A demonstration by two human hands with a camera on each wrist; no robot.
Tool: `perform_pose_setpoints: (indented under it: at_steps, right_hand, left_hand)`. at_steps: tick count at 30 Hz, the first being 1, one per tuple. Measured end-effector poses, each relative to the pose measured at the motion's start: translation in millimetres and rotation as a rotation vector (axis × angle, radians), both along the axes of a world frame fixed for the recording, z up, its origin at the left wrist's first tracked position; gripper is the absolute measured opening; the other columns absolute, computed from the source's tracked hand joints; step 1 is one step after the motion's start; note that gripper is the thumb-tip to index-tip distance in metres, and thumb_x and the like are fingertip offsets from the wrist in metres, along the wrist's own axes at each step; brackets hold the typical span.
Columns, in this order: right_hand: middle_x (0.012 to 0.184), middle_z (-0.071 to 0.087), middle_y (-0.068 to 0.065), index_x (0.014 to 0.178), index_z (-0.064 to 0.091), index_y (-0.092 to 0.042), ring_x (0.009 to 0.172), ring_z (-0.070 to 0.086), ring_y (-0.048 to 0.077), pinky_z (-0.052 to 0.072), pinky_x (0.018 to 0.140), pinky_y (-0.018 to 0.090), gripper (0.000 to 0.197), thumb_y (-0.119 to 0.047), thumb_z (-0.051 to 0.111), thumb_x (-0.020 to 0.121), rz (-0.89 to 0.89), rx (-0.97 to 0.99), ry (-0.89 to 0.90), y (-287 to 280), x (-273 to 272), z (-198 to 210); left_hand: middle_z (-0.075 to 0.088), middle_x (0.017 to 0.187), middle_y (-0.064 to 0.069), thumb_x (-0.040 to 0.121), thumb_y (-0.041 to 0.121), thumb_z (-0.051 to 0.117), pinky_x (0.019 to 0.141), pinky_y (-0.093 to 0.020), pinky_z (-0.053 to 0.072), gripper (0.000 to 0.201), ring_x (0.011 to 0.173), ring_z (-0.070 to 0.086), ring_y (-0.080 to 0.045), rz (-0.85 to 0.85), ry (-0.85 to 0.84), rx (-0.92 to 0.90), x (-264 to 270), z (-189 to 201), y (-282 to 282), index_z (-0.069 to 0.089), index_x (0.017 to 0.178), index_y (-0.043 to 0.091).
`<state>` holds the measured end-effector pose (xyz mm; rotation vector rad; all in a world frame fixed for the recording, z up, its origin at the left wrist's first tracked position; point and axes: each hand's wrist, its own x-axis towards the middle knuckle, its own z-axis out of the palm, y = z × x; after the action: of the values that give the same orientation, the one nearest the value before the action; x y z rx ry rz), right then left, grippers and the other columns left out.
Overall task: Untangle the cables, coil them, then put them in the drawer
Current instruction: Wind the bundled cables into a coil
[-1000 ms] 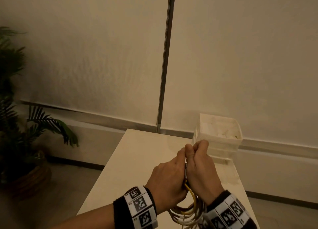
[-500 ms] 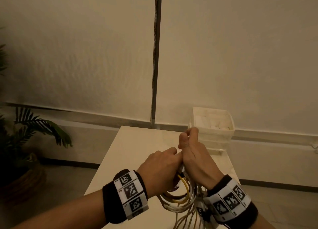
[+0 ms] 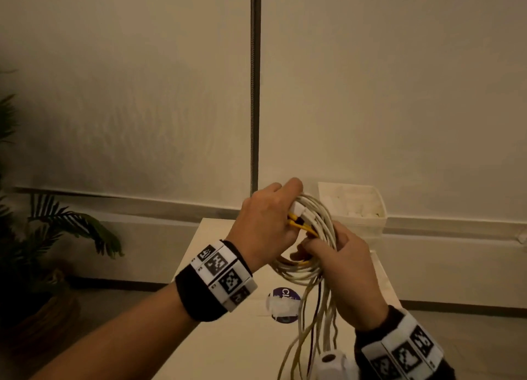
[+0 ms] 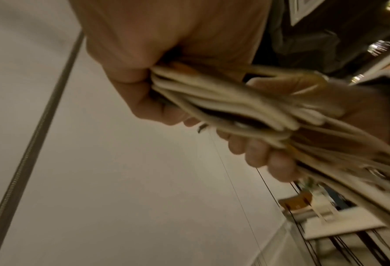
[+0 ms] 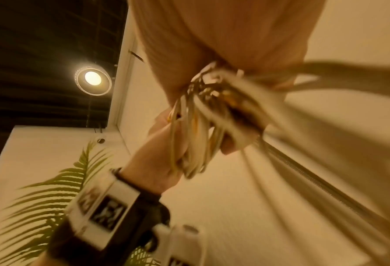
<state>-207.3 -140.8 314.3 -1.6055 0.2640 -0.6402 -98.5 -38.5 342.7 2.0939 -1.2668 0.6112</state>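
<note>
Head view: both hands have come up off the worktop (image 3: 228,345) since a second ago, the left hand (image 3: 265,225) now above, fingers clamped round the top of the cables (image 3: 319,237), the right hand (image 3: 345,265) gripping lower down. Loose tails dangle below, so coiling looks unfinished. The bin (image 3: 353,208) waits behind.

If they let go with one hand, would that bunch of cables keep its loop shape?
Probably not. The cable bundle looks floppy: loose ends hang limp below the right hand. The loops likely spring apart, since both hands, including the left hand, grip them.
</note>
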Motion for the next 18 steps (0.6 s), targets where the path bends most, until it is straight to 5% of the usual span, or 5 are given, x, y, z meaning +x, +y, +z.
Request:
perform_pose_setpoints:
  at_steps: [4,9,13,16,18]
  right_hand:
    - [0.080,0.067,0.015,0.085,0.063,-0.017,0.077,0.065,0.036,0.058,0.070,0.049,0.006,-0.013,0.065,0.082,-0.220,0.020,-0.099,18.0,1.7,-6.8]
    - [0.069,0.058,0.003,0.086,0.054,-0.020,0.062,0.057,0.021,0.051,0.057,0.036,0.008,-0.016,0.051,0.093,-0.288,-0.242,-0.058,15.9,3.4,-1.1]
    - [0.067,0.055,-0.002,0.086,0.046,-0.018,0.058,0.054,0.014,0.044,0.054,0.033,0.009,-0.014,0.048,0.094,-0.132,-0.592,0.037,-5.3,-6.5,23.5]
    - [0.069,0.055,-0.003,0.087,0.043,-0.020,0.062,0.056,0.017,0.042,0.056,0.035,0.008,-0.017,0.047,0.093,-0.081,-0.796,0.075,-15.5,-9.1,45.8]
    - [0.069,0.053,-0.004,0.091,0.042,-0.019,0.062,0.053,0.016,0.041,0.055,0.035,0.005,-0.017,0.046,0.094,-0.041,-0.911,0.100,-17.8,-6.1,59.0]
  left_hand:
    - [0.061,0.076,0.004,0.076,0.017,0.064,0.062,-0.039,0.052,0.026,0.067,0.057,-0.018,0.028,0.081,-0.181,-0.7,7.4,-9.4,0.052,0.099,0.022]
    - [0.064,0.073,0.007,0.081,0.008,0.063,0.058,-0.019,0.045,0.022,0.066,0.059,-0.010,0.038,0.288,-0.400,-18.5,-3.6,-6.5,0.055,0.097,0.021]
    - [0.064,0.078,0.012,0.079,0.027,0.071,0.059,-0.014,0.046,0.027,0.071,0.060,-0.003,0.026,0.391,-0.201,-23.4,3.3,21.8,0.052,0.098,0.026]
    - [0.060,0.117,0.011,0.070,0.052,0.077,0.084,-0.025,0.050,0.063,0.103,0.057,-0.008,0.038,0.352,0.104,-22.5,34.4,43.7,0.046,0.122,0.033]
    - [0.041,0.146,0.009,0.068,0.058,0.077,0.103,-0.029,0.037,0.093,0.132,0.039,-0.013,0.063,0.277,0.231,-22.5,62.1,50.3,0.032,0.144,0.032]
